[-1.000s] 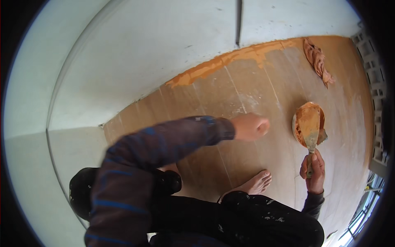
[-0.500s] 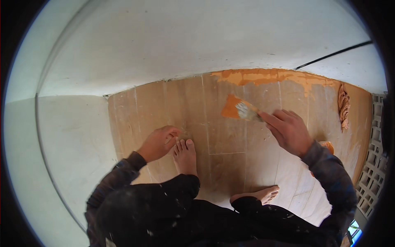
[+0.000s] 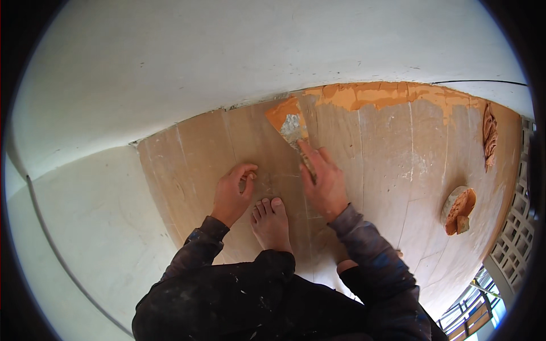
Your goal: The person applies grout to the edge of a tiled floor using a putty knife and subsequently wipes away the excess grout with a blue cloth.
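Observation:
My right hand (image 3: pixel 325 183) grips the handle of a putty knife (image 3: pixel 292 124), its wide blade smeared with orange paste and partly bare grey metal. The blade is at the far edge of the wood-look floor, close to the wall and just left of the strip of orange paste (image 3: pixel 364 95) along their joint. Whether the blade touches the floor is hard to tell. Loosely curled, with a gap between thumb and fingers, my left hand (image 3: pixel 232 190) appears to hold nothing. It hovers near my bare foot (image 3: pixel 271 224).
A crumpled brown cloth (image 3: pixel 489 138) lies on the floor at the far right. Nearer stands a round container (image 3: pixel 458 210) of orange paste with a small block at its rim. White walls (image 3: pixel 227 51) bound the far and left sides; a pale openwork lattice (image 3: pixel 515 233) borders the right.
My right hand has swung left with the putty knife, bringing the blade toward the far wall. The view has shifted right, so the paste container now shows fully. My left hand stays loosely curled.

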The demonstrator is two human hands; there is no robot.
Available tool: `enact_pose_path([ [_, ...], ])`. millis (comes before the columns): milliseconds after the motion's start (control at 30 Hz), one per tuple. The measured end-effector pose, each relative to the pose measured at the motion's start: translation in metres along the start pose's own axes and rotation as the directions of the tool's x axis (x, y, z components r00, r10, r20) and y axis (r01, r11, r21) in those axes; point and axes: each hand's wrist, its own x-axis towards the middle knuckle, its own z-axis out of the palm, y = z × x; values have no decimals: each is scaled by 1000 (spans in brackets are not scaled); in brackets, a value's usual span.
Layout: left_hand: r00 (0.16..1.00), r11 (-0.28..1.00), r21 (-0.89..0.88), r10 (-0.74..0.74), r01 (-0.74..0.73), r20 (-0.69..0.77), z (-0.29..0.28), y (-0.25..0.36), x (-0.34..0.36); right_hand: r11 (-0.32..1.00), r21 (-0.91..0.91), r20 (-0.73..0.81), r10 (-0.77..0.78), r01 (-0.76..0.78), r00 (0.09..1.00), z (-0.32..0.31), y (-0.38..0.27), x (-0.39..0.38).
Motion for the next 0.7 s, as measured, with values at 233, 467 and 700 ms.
enact_pose_path([
  [233, 1000, 1000, -17, -23, 23, -20, -11, -15, -6, 985, 118, -85, 139, -129, 987, 61, -26, -9],
  [467, 1000, 1000, -13, -25, 25, -12, -11, -16, -10, 977, 158, -181, 173, -146, 968, 88, -33, 3],
  [700, 999, 999, -9, -50, 50, -9, -12, -17, -11, 974, 150, -161, 195, -171, 967, 81, -41, 2],
])
